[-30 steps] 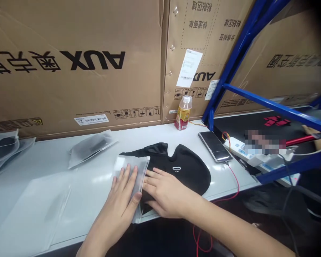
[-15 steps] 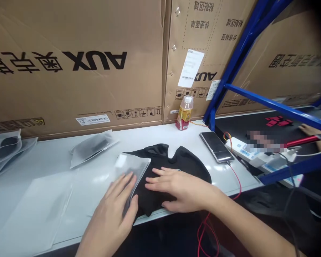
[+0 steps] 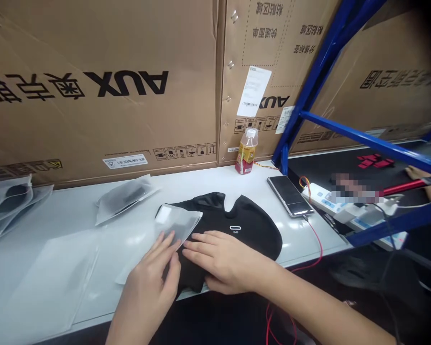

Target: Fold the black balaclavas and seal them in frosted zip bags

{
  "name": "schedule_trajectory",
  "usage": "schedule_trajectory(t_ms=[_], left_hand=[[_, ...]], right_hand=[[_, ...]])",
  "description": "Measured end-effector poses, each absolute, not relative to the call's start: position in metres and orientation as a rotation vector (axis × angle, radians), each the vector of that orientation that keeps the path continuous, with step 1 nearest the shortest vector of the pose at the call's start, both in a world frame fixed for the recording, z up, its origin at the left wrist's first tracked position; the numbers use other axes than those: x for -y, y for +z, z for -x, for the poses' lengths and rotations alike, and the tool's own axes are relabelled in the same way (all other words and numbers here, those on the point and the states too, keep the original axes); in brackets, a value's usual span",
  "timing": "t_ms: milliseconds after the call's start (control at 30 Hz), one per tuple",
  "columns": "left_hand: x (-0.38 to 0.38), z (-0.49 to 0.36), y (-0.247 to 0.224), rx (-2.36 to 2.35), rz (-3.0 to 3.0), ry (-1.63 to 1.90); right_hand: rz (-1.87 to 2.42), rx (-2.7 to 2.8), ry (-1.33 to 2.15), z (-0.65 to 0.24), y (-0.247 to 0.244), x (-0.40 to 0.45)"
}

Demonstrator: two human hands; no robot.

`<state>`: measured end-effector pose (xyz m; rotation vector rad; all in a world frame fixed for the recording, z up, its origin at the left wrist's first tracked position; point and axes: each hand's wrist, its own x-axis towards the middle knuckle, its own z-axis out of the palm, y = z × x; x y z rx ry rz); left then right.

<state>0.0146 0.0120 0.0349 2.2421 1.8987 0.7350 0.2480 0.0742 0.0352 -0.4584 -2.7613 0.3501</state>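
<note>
A flat piece of black stretchy fabric point(image 3: 253, 225), curved at the right and notched at the top, lies on the white table. It bears a small white printed mark; I cannot tell what kind of garment it is. Over its left part lies a frosted plastic bag point(image 3: 174, 221). The fingers of my left hand point(image 3: 149, 282) rest on the bag's lower part, stretched out with the thumb apart. My right hand point(image 3: 224, 261) presses flat on the fabric beside the bag's right edge, its fingers extended close to my left fingertips.
Frosted bags with dark contents lie at the far left point(image 3: 10, 206) and back middle point(image 3: 124, 199); another flat bag point(image 3: 46, 282) is front left. A drink bottle point(image 3: 246, 152), a charging phone point(image 3: 290, 196) and a blue rack post point(image 3: 316, 72) stand right. Large cartons point(image 3: 104, 43) line the back.
My right hand has slid left and slightly down across the fabric, towards the bag, uncovering the white mark. My left hand has moved slightly left and down.
</note>
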Motion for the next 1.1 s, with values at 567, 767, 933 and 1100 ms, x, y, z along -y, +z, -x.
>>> schedule_trajectory(t_ms=[567, 767, 933, 1100], left_hand=[[-0.022, 0.004, 0.041, -1.655, -2.294, 0.436], [-0.041, 0.023, 0.033, -1.75, -2.199, 0.357], [-0.042, 0.03, 0.032, -1.709, -2.201, 0.331], [-0.035, 0.022, 0.028, -1.819, -2.286, 0.308]], right_hand=[[0.328, 2.807, 0.321, -0.216, 0.034, -0.084], [0.59, 2.799, 0.36, -0.204, 0.04, -0.103], [0.663, 2.772, 0.327, -0.195, 0.045, -0.102], [0.509, 2.738, 0.357, -0.237, 0.049, -0.094]])
